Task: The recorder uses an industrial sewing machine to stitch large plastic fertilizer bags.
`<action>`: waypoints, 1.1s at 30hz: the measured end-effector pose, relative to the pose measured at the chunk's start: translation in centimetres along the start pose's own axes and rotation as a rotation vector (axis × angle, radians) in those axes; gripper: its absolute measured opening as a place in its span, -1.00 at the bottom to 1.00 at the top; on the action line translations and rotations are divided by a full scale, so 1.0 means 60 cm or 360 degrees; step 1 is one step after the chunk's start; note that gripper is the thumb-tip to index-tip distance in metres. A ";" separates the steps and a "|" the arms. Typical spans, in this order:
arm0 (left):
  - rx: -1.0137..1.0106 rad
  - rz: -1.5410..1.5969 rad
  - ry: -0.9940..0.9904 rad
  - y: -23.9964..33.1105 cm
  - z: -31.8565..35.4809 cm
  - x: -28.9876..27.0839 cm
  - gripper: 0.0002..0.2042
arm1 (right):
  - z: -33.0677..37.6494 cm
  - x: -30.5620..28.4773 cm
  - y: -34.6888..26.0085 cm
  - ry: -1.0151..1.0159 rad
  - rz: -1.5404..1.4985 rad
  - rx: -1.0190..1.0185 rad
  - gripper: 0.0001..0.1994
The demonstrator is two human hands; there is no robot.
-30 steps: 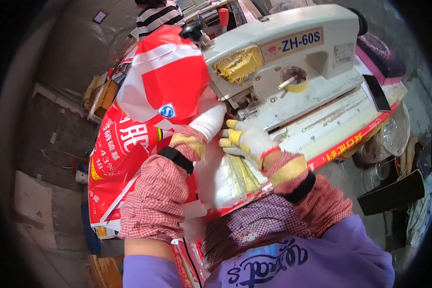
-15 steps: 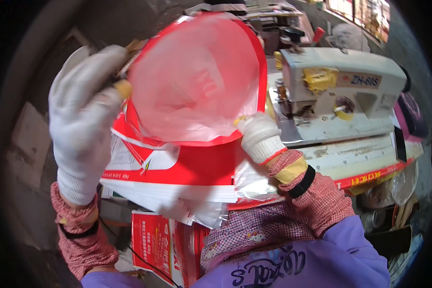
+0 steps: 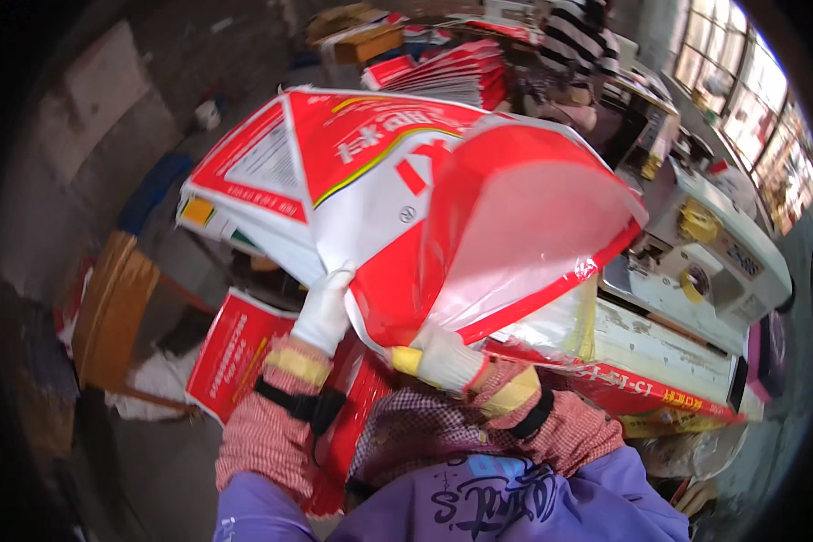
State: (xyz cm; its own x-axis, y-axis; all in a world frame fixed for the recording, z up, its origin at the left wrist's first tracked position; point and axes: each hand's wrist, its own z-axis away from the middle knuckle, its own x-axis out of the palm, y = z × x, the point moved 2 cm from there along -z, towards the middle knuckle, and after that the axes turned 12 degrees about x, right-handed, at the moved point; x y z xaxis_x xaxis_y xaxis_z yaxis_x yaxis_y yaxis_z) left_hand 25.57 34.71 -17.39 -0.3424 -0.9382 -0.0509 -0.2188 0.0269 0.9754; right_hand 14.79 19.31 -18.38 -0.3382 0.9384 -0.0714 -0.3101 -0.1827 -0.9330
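A large red-and-white printed plastic woven bag [image 3: 379, 244] lies across the work surface, its mouth gaping toward the right and showing a pale lining. My left hand [image 3: 323, 312], in a white glove, is closed on the bag's near edge. Beside it, my right hand [image 3: 444, 359], gloved in white with yellow on a fingertip, pinches the rim of the mouth close to my body. Both hands' fingertips are partly hidden by the bag and gloves. More flat bags [image 3: 275, 244] lie beneath its left side.
A pale sewing machine [image 3: 723, 248] stands on the right. Another red bag [image 3: 235, 357] hangs below, left of my lap. Behind are a stack of red bags [image 3: 452, 74], a cardboard box [image 3: 370, 41] and a person in a striped top [image 3: 574, 41]. A wooden stool-like piece [image 3: 108, 307] stands left.
My left hand came down from the raised left side onto the bag's edge. My right hand drew the bag's rim toward my body. The view has shifted, showing more of the room.
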 end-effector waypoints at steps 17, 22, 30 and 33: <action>0.0070 0.0143 0.1025 0.078 0.415 -0.433 -0.67 | -0.099 -0.031 -0.004 0.0341 -0.1344 -0.0070 -0.64; -0.0345 0.0238 0.1716 -0.063 0.599 -0.469 -0.71 | -0.258 0.102 -0.001 0.1059 0.1648 -0.0462 -0.34; -0.1231 -0.0070 0.1960 -0.352 0.816 -0.330 -0.69 | -0.434 0.151 0.287 0.0352 0.2294 -0.0014 -0.47; -0.1704 -0.1849 0.0275 -0.417 0.830 -0.306 -0.68 | -0.459 0.130 0.352 0.0215 0.2330 0.0072 -0.49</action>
State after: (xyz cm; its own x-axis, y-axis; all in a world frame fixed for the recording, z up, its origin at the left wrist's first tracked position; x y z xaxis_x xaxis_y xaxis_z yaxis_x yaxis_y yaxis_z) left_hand -8.16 68.46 -51.52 -0.3345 -0.3026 -0.8925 0.4663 -0.8761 0.1223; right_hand 30.03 30.87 -48.36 -0.2852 -0.0683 -0.9560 0.2007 -0.9796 0.0101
